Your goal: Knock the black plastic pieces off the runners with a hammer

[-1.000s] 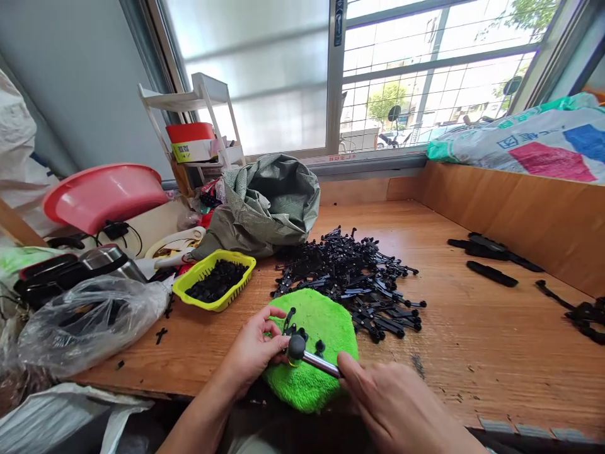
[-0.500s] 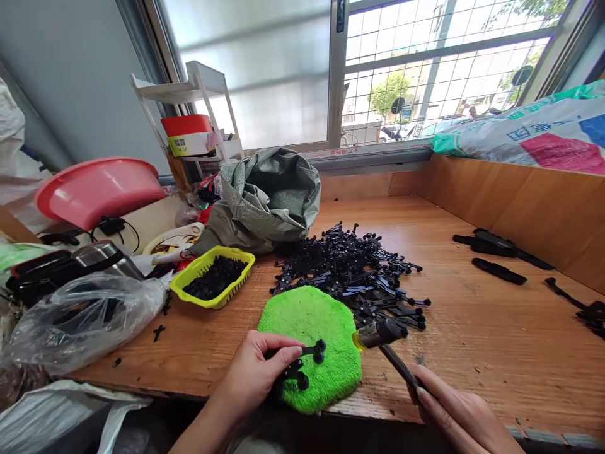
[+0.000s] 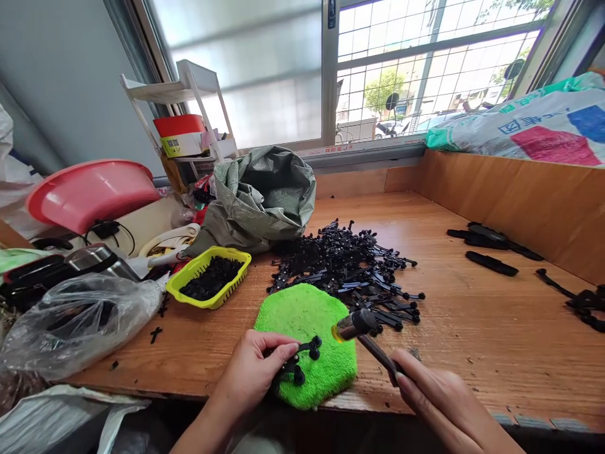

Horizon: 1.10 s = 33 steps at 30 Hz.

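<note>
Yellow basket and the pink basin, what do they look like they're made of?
Yellow basket: probably molded plastic, fairly glossy; slotted sides and one even colour suggest it.
Pink basin: likely smooth plastic, slightly translucent, with shiny highlights.

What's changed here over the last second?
The hammer swung right, away from the left hand, then edged back over the green pad. That hand has shifted its grip on the black parts. The right hand still holds the hammer; the yellow basket and black pile stayed put.
</note>
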### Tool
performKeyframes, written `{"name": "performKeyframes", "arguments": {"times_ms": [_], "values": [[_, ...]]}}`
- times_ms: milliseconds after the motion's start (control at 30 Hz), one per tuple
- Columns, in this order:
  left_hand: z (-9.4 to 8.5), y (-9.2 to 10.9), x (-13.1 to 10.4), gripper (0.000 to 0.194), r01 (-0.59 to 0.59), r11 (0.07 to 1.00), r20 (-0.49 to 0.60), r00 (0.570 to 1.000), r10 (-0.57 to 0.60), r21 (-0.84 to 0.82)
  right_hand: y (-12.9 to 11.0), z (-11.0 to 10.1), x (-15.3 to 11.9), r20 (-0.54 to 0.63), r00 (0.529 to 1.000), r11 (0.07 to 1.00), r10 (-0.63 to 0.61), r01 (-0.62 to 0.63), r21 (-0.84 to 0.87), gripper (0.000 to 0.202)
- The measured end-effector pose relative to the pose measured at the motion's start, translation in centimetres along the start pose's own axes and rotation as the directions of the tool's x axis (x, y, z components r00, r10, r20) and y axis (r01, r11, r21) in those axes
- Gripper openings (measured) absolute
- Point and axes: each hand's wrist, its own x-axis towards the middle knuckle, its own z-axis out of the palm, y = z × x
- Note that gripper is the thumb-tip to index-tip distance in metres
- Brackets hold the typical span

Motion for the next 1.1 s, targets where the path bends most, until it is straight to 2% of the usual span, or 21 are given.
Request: {"name": "performKeyframes", "arguments": {"times_ms": [133, 233, 300, 400, 500, 633, 667, 767, 900, 1033, 1100], "values": [[0.3, 0.0, 0.0, 0.028, -0.019, 0.999, -0.028, 0.999, 0.02, 0.041, -0.5, 0.5, 1.3, 0.097, 0.991, 0.983, -0.091, 0.104, -0.149, 0.026], [0.5, -0.1, -0.1, 0.026, -0.038, 0.997, -0.04, 0.998, 0.041, 0.062, -0.5, 1.0, 1.9, 0.2, 0.966, 0.933, -0.162, 0.216, -0.289, 0.022], [0.5, -0.1, -0.1, 0.025, -0.047, 0.996, -0.045, 0.998, 0.051, 0.077, -0.5, 0.9, 2.2, 0.204, 0.965, 0.936, -0.164, 0.217, -0.277, 0.019], [0.5, -0.3, -0.1, 0.024, -0.044, 0.992, -0.057, 0.997, 0.051, 0.116, -0.7, 0.6, 2.5, 0.161, 0.98, 0.964, -0.115, 0.149, -0.219, 0.018], [0.5, -0.3, -0.2, 0.022, -0.041, 0.984, -0.068, 0.996, 0.054, 0.176, -0.7, 0.6, 2.6, 0.251, 0.96, 0.932, -0.127, 0.202, -0.301, 0.02], [0.4, -0.1, -0.5, 0.021, -0.043, 0.974, -0.096, 0.993, 0.066, 0.222, -0.6, 0.7, 2.4, 0.174, 0.975, 0.968, -0.139, 0.171, -0.184, 0.021], [0.3, -0.1, -0.5, 0.021, -0.051, 0.971, -0.096, 0.993, 0.076, 0.233, -0.6, 0.8, 2.4, 0.16, 0.977, 0.965, -0.141, 0.172, -0.2, 0.021], [0.3, 0.1, -0.5, 0.02, -0.065, 0.96, -0.075, 0.993, 0.088, 0.271, -0.7, 0.8, 2.6, 0.224, 0.955, 0.903, -0.194, 0.263, -0.34, 0.023], [0.3, 0.0, -0.3, 0.02, -0.062, 0.955, -0.059, 0.995, 0.082, 0.289, -1.3, 0.8, 2.8, 0.162, 0.956, 0.91, -0.243, 0.283, -0.304, 0.026], [0.1, -0.2, -0.5, 0.027, -0.091, 0.963, 0.001, 0.996, 0.094, 0.255, -0.9, 0.9, 2.1, 0.208, 0.955, 0.909, -0.212, 0.271, -0.316, 0.032], [-0.4, -0.4, -0.8, 0.034, -0.066, 0.986, 0.009, 0.998, 0.065, 0.154, 0.1, 0.7, 1.3, 0.15, 0.976, 0.945, -0.159, 0.194, -0.262, 0.032]]}}
